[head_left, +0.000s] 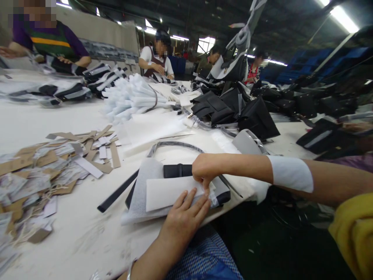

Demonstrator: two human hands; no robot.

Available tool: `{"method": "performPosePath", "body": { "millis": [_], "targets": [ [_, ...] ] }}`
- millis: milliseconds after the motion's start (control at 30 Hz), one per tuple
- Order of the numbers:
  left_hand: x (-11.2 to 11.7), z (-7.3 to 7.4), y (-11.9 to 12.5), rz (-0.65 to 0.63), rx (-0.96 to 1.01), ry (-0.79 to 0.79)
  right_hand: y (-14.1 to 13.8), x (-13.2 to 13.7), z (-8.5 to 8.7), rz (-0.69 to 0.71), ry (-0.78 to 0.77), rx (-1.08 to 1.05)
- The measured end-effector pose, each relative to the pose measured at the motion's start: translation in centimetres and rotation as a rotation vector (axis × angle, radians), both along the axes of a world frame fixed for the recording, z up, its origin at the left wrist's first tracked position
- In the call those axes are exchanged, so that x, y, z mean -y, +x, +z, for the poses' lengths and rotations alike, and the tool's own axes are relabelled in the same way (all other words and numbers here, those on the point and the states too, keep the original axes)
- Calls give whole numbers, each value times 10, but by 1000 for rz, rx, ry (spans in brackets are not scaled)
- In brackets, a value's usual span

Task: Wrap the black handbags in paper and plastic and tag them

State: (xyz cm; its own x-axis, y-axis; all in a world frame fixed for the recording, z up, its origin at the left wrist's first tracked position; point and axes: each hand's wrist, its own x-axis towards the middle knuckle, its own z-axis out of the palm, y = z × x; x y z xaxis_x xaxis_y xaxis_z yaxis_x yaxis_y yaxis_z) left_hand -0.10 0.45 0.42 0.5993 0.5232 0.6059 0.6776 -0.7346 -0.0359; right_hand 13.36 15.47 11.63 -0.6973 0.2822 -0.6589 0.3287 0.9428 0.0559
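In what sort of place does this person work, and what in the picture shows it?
Most likely a bag factory or packing workshop: many black bags are heaped on the table, brown and white tags lie in a pile, and other people work nearby.

The right hand (203, 169) hides what lies under its curled fingers; a white sheet (139, 199) covers most of the black bag (223, 197). Toward eight o'clock, the left edge cuts off the tag pile (66, 169); toward three, dark bags (336, 143) blur.

Bag (171, 171) perhaps leathery; sheet (163, 194) matt
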Motion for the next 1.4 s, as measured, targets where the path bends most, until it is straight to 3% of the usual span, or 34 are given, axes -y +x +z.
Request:
{"method": "performPosePath", "body": {
  "millis": [200,500,667,833,1033,1233,1400],
  "targets": [
    [0,-2,2,-1,38,-8,10,-22,-12,4,81,-54],
    [1,-3,1,15,-7,-23,33,-48,-32,-410,-55,-205],
    [0,-10,2,24,10,25,46,-62,-40,-514,-106,-406],
    [2,-9,3,51,5,48,64,-41,-30,-594,-16,-601],
    [3,-3,5,67,51,40,74,6,-42,-531,-134,-603],
    [4,-4,4,73,25,-10,64,-24,-52,-731,-309,-468],
    [4,-5,3,89,11,-57,62,-44,-61,-744,-388,-518]
  ]
}}
